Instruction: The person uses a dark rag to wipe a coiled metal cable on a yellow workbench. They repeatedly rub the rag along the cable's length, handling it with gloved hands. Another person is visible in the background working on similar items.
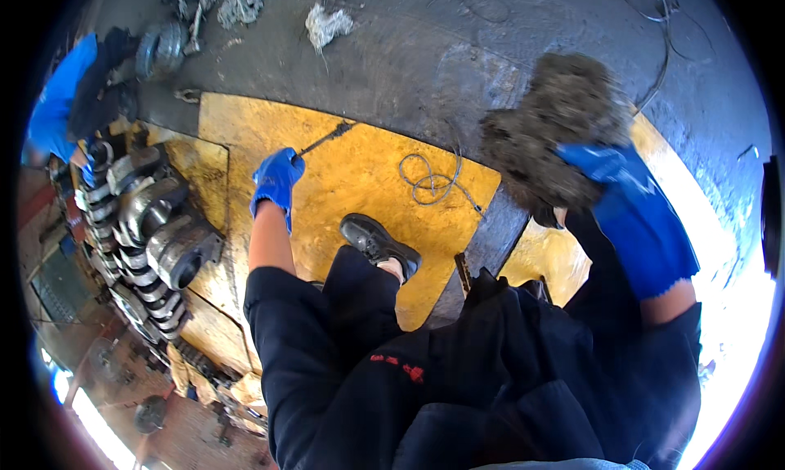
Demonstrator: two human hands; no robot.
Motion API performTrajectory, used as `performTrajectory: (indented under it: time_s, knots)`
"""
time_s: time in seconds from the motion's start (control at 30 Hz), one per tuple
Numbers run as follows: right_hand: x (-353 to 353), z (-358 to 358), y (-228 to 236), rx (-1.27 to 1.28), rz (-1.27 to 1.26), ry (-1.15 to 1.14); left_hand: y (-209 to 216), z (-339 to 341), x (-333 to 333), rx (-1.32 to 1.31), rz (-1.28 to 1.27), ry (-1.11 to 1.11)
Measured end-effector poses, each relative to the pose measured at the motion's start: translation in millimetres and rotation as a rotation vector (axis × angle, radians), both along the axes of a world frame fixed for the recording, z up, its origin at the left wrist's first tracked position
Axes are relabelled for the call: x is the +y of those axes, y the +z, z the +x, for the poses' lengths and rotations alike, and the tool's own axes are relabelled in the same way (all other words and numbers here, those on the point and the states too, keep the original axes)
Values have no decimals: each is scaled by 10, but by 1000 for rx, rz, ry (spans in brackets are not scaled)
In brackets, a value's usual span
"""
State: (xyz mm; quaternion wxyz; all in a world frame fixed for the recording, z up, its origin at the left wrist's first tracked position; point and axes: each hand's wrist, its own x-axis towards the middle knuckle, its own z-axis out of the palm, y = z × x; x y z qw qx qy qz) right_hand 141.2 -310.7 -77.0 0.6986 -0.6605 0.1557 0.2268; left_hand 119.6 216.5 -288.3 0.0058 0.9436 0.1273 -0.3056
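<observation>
My left hand (278, 182), in a blue glove, is closed around one end of a thin dark rod-like tool (325, 139). Its thicker, blackened tip points away to the right, over the yellow floor plate (360, 176). On the right, my right hand (601, 172) wears a longer blue gauntlet and grips a large, shaggy grey-brown bundle of dirty rag (560, 127). Motion blurs the bundle, and it hides most of my fingers. A loosely coiled thin cable (431, 180) lies on the yellow plate between my hands.
Heavy metal shaft parts (168, 217) are lined up at the left, beside a person in blue sleeves (61, 102). Whitish rag scraps (329, 26) lie on the dark floor ahead. A wire (664, 49) trails at the far right. My black shoe (380, 243) stands on the plate.
</observation>
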Motion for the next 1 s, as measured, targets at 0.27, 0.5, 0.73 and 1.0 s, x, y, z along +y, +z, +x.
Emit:
performTrajectory:
  time_s: [0.27,0.5,0.73,1.0]
  knots:
    - [-31,350,-106,-282,135,260,1860,-55,-850,-419,-171,-80]
    - [-241,429,124,-1327,-514,350,3206,-199,-1783,-513,-253,-313]
    - [-348,150,155,-1313,-309,266,3780,-145,-2185,-438,-744,-52]
    - [-676,-6,300,-1029,-325,186,4272,-38,-3480,-547,-955,-8]
